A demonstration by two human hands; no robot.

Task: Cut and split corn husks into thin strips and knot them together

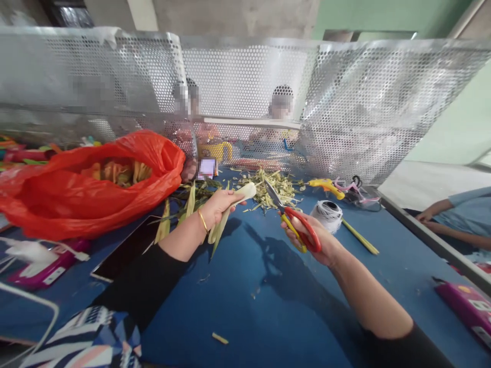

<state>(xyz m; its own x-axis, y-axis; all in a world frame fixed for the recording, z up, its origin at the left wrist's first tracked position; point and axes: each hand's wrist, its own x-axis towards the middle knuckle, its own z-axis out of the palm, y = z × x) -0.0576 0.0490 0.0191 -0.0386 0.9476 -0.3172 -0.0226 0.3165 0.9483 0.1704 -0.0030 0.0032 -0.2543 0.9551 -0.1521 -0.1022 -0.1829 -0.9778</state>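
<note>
Pale corn husk (pixel 245 191) is pinched in my left hand (pixel 219 204), its rounded end pointing right and long strips hanging below the fingers. My right hand (pixel 312 237) grips scissors (pixel 297 222) with red and yellow handles. Their blades point up and left, a little to the right of the husk and apart from it. Behind both hands lies a heap of cut husk scraps (pixel 276 186). More long husk leaves (pixel 191 202) lie by my left wrist, partly hidden by the arm.
A red plastic bag (pixel 153 189) with husks stands at left, beside a dark tablet (pixel 123 250). White string (pixel 327 214), a yellow glue gun (pixel 326 187) and purple boxes (pixel 466 306) lie right. A perforated metal screen (pixel 245 71) stands behind; people sit beyond it and at right.
</note>
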